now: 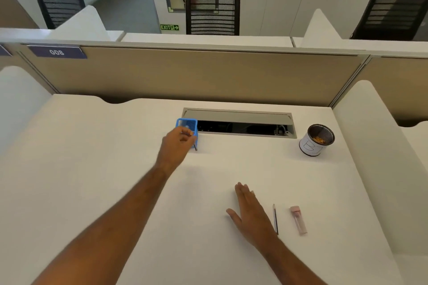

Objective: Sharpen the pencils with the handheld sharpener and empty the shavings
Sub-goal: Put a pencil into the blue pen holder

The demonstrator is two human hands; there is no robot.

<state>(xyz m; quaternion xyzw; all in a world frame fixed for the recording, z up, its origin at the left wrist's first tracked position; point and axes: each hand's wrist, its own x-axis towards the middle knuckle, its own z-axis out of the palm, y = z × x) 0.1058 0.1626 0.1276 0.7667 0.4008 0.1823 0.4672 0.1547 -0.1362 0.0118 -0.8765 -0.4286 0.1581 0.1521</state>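
Note:
My left hand point(177, 146) reaches to the blue mesh holder point(186, 124) at the desk's far middle and pinches a dark pencil point(195, 146) whose lower end points down in front of the holder. My right hand point(251, 213) lies flat on the desk, fingers apart, holding nothing. Just right of it lies a second dark pencil point(275, 218), pointing away from me. Further right lies the pink handheld sharpener point(298, 220) with its clear shavings tube. A black mesh cup point(316, 140) wrapped in white paper stands at the far right, with orange-brown shavings inside.
An open cable tray point(240, 122) is set into the white desk point(115, 169) behind the blue holder. A beige partition point(208, 76) closes the far edge, white dividers stand at both sides. Black office chairs stand beyond the partition.

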